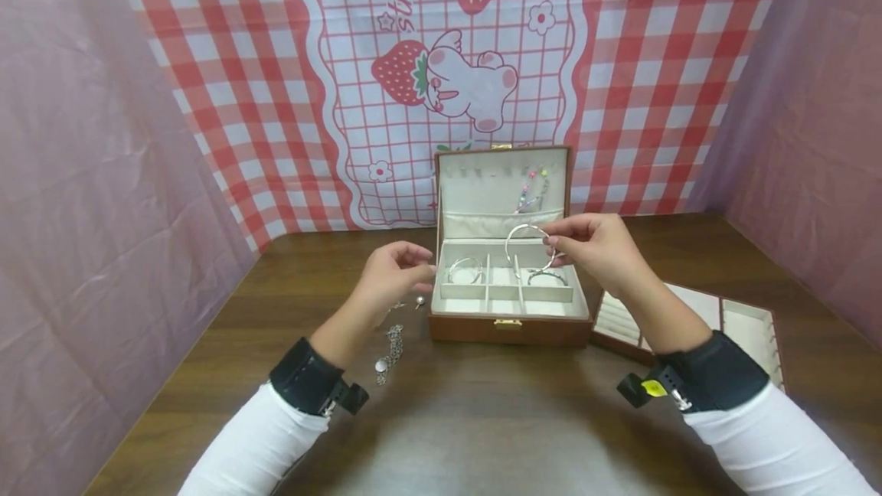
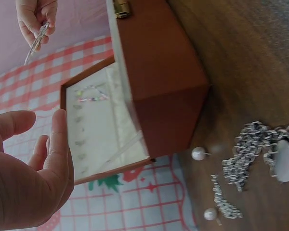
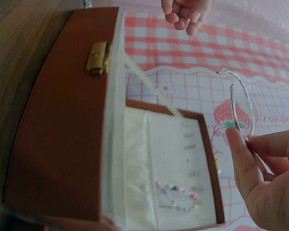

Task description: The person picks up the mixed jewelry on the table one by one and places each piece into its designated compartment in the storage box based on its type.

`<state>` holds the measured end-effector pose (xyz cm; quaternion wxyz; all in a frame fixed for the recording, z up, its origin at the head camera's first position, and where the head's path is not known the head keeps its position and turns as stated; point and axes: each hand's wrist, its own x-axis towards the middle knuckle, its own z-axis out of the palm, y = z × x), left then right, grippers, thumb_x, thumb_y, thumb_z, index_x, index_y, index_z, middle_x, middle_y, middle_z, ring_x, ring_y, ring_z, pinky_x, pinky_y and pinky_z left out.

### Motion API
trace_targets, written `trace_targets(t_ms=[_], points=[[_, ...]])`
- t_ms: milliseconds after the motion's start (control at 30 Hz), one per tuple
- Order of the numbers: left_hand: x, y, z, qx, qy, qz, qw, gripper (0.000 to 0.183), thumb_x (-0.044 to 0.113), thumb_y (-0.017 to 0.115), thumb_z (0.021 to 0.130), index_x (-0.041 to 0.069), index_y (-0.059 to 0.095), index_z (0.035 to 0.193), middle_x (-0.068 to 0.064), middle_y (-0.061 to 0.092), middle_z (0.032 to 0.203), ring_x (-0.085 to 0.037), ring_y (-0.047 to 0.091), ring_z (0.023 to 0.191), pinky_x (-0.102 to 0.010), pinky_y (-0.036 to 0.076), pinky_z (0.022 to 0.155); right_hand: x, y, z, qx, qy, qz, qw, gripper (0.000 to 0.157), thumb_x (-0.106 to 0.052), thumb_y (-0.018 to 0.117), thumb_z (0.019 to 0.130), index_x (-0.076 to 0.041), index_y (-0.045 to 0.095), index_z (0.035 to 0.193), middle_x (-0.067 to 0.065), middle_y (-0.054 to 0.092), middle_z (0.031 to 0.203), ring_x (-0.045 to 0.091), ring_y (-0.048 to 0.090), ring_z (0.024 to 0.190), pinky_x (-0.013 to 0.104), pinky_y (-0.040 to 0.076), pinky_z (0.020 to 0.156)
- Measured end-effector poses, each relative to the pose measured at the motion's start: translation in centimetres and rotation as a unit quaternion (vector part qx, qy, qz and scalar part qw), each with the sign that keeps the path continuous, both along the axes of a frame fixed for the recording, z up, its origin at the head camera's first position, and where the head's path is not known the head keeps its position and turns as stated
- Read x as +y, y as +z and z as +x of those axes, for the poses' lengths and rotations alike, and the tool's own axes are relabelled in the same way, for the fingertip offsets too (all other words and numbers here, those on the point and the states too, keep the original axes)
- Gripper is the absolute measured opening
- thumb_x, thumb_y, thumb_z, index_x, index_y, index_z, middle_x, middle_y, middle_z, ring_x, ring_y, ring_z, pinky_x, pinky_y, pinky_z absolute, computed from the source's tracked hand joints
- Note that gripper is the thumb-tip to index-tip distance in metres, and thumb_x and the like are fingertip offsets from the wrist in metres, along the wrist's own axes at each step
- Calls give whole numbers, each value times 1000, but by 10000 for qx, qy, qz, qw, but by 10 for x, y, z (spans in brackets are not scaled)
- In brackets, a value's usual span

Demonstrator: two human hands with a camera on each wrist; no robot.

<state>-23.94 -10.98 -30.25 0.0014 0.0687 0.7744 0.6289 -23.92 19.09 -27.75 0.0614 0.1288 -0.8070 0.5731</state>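
Note:
My right hand (image 1: 598, 251) pinches a silver open-ended bangle (image 3: 250, 103) between thumb and fingers, above the right part of an open brown jewelry box (image 1: 510, 331). My left hand (image 1: 396, 274) is beside the box's left wall, fingers loosely bent and holding nothing; in the left wrist view its palm (image 2: 29, 183) faces the lid. Inside the box, one bangle (image 1: 465, 272) lies in a left compartment and another (image 1: 547, 279) in a right one. A colorful beaded bracelet (image 1: 532, 191) hangs from the lid's hooks.
Left of the box on the wooden table (image 1: 448, 435) lie a silver chain with a round pendant (image 2: 285, 161), two pearl earrings, one pearl (image 2: 198, 153) nearest the box, and a thin short chain (image 2: 225, 204). A removable tray (image 1: 747, 320) with ring rolls lies at right, partly behind my right forearm.

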Motion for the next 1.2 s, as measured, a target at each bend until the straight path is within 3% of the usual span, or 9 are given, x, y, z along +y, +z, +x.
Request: trace_targets(t_ms=[167, 400, 700, 967, 1100, 1200], points=[[0, -10, -7, -284, 73, 110, 9995, 28, -4, 69, 83, -6, 62, 110, -15, 60, 96, -24, 67, 79, -40, 58, 79, 6, -5, -4, -78, -166, 202, 9996, 27, -1, 65, 91, 8, 66, 116, 26, 64, 109, 16, 69, 79, 39, 58, 75], [0, -17, -14, -511, 163, -78, 9985, 29, -2, 69, 83, -5, 62, 110, -18, 63, 104, -37, 69, 88, -40, 57, 81, 12, -10, -9, -15, -271, 425, 9987, 27, -1, 65, 91, 10, 65, 116, 22, 67, 104, 11, 66, 74, 33, 59, 70], [-1, -28, -23, -716, 214, -322, 9967, 30, -3, 69, 83, -6, 61, 111, -20, 62, 109, -35, 68, 90, -47, 54, 88, 19, -12, -12, -86, -386, 484, 9980, 27, -2, 66, 91, 12, 65, 115, 22, 68, 102, 13, 67, 74, 29, 59, 68], [1, -38, -28, -1136, -277, -516, 9918, 60, -1, 70, 84, -3, 44, 138, -27, 53, 128, -38, 61, 106, -45, 58, 78, 22, -12, -14, -235, -413, 571, 9972, 29, -3, 65, 92, 11, 64, 117, 26, 66, 108, 14, 67, 75, 28, 59, 69], [4, -42, -27, -1383, -621, -589, 9867, 74, 5, 66, 89, 3, 26, 151, -32, 46, 135, -42, 60, 104, -48, 58, 71, 23, -12, -16, -275, -447, 627, 9966, 28, -3, 64, 93, 10, 65, 117, 26, 66, 106, 12, 66, 73, 27, 59, 68], [6, -47, -27, -1379, -793, -716, 9847, 73, 2, 62, 91, 4, 22, 153, -34, 46, 134, -43, 61, 101, -48, 59, 68, 25, -13, -18, -302, -449, 674, 9963, 27, -3, 64, 92, 10, 65, 117, 25, 67, 103, 11, 66, 70, 27, 59, 67]])
